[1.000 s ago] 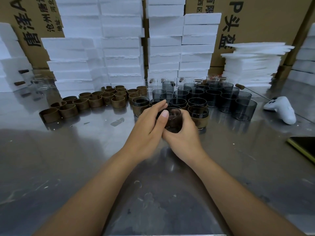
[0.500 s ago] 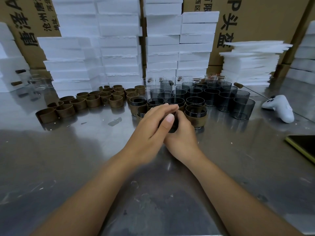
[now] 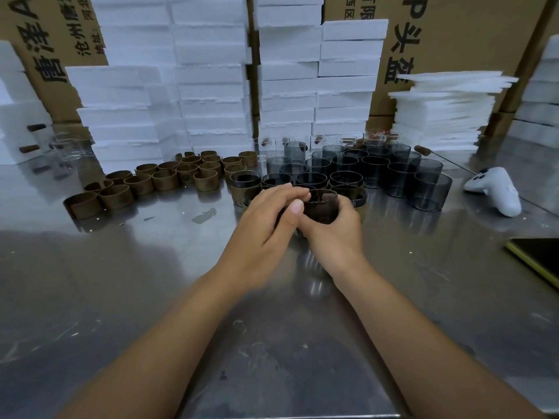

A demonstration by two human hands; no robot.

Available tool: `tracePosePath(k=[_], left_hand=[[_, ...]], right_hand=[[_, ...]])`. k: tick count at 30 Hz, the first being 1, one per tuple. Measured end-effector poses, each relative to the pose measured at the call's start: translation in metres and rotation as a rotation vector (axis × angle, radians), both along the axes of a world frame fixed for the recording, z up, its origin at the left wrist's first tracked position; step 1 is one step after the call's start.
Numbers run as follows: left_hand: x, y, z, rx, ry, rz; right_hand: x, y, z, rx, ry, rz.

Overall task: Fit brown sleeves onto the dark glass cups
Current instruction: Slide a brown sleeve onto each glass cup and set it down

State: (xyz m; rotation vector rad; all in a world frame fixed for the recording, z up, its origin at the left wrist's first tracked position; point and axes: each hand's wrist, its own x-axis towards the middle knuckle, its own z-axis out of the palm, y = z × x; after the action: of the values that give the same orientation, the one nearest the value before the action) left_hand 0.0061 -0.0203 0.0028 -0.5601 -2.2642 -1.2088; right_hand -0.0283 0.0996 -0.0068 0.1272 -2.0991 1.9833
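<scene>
Both hands meet around one dark glass cup (image 3: 322, 205) just above the steel table (image 3: 151, 267). My right hand (image 3: 334, 234) cups it from below and the right, fingers curled round it. My left hand (image 3: 267, 225) wraps the cup's left side, thumb against the glass; any sleeve on it is hidden by the fingers. Several loose brown sleeves (image 3: 169, 179) lie in a band to the left. Behind the hands stand several sleeved cups (image 3: 246, 181) and, further back and right, several bare dark cups (image 3: 402, 176).
White foam blocks (image 3: 211, 86) and cardboard boxes (image 3: 453, 31) wall off the back. A white game controller (image 3: 496, 190) lies at the right, a thin stick (image 3: 438, 160) behind it. A dark, yellow-edged phone (image 3: 535, 258) lies at the right edge. Clear glasses (image 3: 65, 146) stand far left.
The hands stayed together on the cup, turning it slightly: half a second ago my left fingers covered its rim, now the rim and right wall show again.
</scene>
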Motion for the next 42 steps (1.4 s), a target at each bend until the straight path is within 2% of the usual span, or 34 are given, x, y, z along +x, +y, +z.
tracePosePath(k=[5, 12, 19, 24, 32, 37, 42], left_hand=[[-0.006, -0.004, -0.006, 0.023, -0.127, 0.044], [-0.005, -0.003, -0.004, 0.038, -0.159, 0.055], [-0.004, -0.003, 0.0, 0.086, -0.144, 0.024], [0.002, 0.004, 0.0, 0.019, -0.055, -0.039], [0.004, 0.005, 0.002, 0.002, 0.026, -0.049], [0.006, 0.004, 0.006, 0.101, 0.02, -0.038], [0.003, -0.003, 0.008, 0.102, 0.085, 0.058]], right_hand=[[0.003, 0.0, 0.001, -0.001, 0.015, 0.019], [0.008, -0.004, 0.001, 0.058, 0.052, 0.112], [0.009, -0.006, -0.001, 0.102, 0.075, 0.234], [0.008, -0.006, -0.001, 0.156, 0.104, 0.279], [0.002, -0.006, -0.003, 0.095, 0.062, 0.204], [0.001, -0.004, -0.002, 0.019, -0.01, 0.155], [-0.001, -0.003, -0.001, 0.008, -0.037, 0.102]])
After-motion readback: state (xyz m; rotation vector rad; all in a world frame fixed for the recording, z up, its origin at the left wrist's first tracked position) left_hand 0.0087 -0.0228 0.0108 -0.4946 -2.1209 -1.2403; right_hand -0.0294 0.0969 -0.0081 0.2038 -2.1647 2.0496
